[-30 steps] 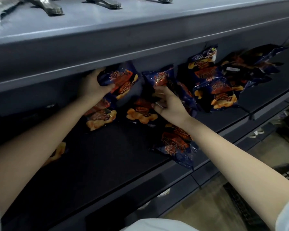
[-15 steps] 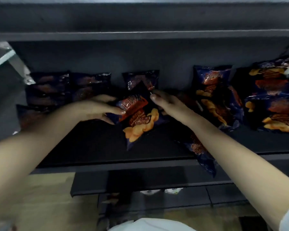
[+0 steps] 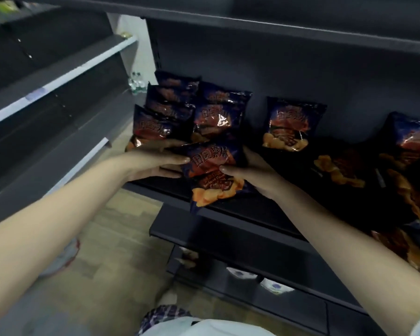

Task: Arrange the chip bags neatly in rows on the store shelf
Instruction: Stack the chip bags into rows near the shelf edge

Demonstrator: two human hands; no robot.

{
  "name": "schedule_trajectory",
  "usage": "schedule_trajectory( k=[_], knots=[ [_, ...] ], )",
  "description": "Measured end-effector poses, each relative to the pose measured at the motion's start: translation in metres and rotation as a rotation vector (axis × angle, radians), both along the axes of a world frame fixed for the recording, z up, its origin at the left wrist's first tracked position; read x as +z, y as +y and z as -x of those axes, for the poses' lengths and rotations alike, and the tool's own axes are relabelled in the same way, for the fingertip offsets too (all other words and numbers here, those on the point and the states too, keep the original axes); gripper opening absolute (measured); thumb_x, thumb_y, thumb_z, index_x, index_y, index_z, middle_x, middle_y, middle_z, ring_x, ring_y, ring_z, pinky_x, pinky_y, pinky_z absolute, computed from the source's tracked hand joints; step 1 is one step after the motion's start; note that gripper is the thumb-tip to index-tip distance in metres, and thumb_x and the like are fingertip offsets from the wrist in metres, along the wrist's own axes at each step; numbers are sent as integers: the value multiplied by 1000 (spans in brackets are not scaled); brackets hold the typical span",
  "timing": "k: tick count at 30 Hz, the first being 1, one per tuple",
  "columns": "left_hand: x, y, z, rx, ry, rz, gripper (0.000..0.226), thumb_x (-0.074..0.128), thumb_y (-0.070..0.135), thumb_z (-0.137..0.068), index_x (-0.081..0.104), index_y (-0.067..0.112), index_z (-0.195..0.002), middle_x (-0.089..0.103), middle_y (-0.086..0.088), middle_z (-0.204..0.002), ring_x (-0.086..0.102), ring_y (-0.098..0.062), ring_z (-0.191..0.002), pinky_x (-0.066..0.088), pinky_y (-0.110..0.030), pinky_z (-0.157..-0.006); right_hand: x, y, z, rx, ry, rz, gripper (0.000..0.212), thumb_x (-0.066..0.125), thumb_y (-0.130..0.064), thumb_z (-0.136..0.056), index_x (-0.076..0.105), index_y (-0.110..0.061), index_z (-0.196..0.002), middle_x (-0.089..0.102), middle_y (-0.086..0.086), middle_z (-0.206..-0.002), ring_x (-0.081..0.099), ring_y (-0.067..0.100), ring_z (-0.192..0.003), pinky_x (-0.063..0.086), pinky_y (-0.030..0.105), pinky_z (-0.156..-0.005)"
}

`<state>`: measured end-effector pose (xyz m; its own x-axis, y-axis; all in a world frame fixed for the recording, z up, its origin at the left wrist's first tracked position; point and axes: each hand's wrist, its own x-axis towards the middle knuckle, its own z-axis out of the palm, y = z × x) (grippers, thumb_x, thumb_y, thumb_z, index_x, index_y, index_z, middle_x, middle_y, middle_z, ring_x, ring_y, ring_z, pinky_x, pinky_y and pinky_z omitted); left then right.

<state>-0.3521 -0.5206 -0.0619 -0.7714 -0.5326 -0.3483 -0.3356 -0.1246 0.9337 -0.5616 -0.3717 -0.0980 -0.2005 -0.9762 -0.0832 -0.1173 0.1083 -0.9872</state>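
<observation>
The person holds one dark blue foil chip bag with red lettering and orange chips printed on it (image 3: 211, 175) between both hands, just above the front edge of the dark grey metal shelf (image 3: 230, 213). Its lower corner hangs past that edge. The left hand (image 3: 153, 163) takes the bag's left side, with the thumb on the printed front and the straight fingers underneath. The right hand (image 3: 255, 175) grips the right side, with the thumb pressed on the front and the fingers curled behind.

Behind and to the left of the held bag, a row of three matching bags (image 3: 155, 127) stands upright, one behind another. Directly behind the held bag, two more upright bags (image 3: 216, 120) form a second row. To the right of the held bag, well apart from it, a single upright bag (image 3: 289, 127) leans against the back wall. Farther right of the held bag, several loose bags (image 3: 340, 168) lie flat and overlapping.
</observation>
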Motion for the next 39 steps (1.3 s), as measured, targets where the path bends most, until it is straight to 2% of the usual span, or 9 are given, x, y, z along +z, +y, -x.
schedule_trajectory(
  k=[5, 10, 14, 17, 22, 25, 30, 35, 39],
  knots=[
    [8, -21, -31, -40, 43, -20, 93, 92, 47, -35, 56, 23, -118, 70, -4, -108, 68, -21, -98, 57, -27, -75, 3, -24, -5, -312, -92, 141, 68, 75, -25, -72, 42, -26, -132, 58, -3, -127, 55, 12, -118, 45, 33, -100],
    [-3, -17, -29, -149, -37, 213, 33, 67, 11, -83, 57, 22, -113, 65, -6, -112, 66, -15, -98, 55, -28, -85, 6, -46, -9, -456, -67, 211, 56, 69, -10, -83, 40, -24, -129, 57, -3, -123, 55, 12, -116, 44, 36, -103],
    [-17, -8, -12, -327, -38, 498, 31, 67, 14, -85, 58, 26, -111, 63, 7, -112, 60, -2, -102, 49, -17, -89, -3, -53, -12, -498, -33, 183, 57, 69, -9, -83, 41, -19, -131, 56, 1, -126, 54, 15, -117, 43, 39, -104],
    [-28, -8, -1, -424, -35, 779, 30, 63, 22, -88, 57, 29, -117, 57, 16, -115, 54, 0, -107, 48, -23, -93, -9, -54, -15, -528, 44, 151, 60, 70, -12, -83, 39, -12, -134, 56, 2, -126, 54, 14, -117, 44, 37, -103],
    [-52, -12, 12, -454, 48, 1518, 36, 44, 35, -88, 55, 22, -119, 55, 0, -126, 49, -21, -117, 48, -40, -92, -19, -55, -19, -592, 100, 118, 62, 71, -14, -82, 39, -10, -135, 57, 5, -127, 54, 17, -118, 43, 41, -104],
    [-61, -9, 18, -396, 90, 1723, 43, 45, 33, -86, 54, 17, -124, 50, -7, -135, 40, -27, -126, 34, -40, -104, -25, -57, -23, -641, 97, 115, 60, 71, -14, -82, 40, -11, -134, 58, 5, -125, 55, 17, -117, 43, 42, -104],
    [-73, -15, 20, -456, 30, 1823, 48, 55, 32, -81, 54, 15, -126, 40, -13, -144, 27, -33, -136, 20, -48, -112, -31, -63, -32, -694, 141, 96, 64, 70, -17, -84, 37, -11, -138, 56, 4, -129, 53, 16, -120, 43, 41, -104],
    [-81, -21, 18, -457, -10, 1812, 53, 66, 30, -76, 54, 16, -126, 38, -12, -144, 23, -35, -137, 16, -52, -112, -34, -67, -33, -812, 423, 49, 70, 72, -47, -74, 44, -18, -132, 56, 5, -126, 51, 24, -120, 44, 46, -100],
    [-81, -25, 20, -463, -16, 1808, 54, 66, 32, -76, 54, 16, -126, 37, -13, -146, 24, -37, -138, 19, -52, -111, -37, -72, -36, -881, 528, 21, 71, 72, -36, -80, 38, -13, -139, 51, 9, -133, 42, 26, -126, 37, 33, -99]
  ],
)
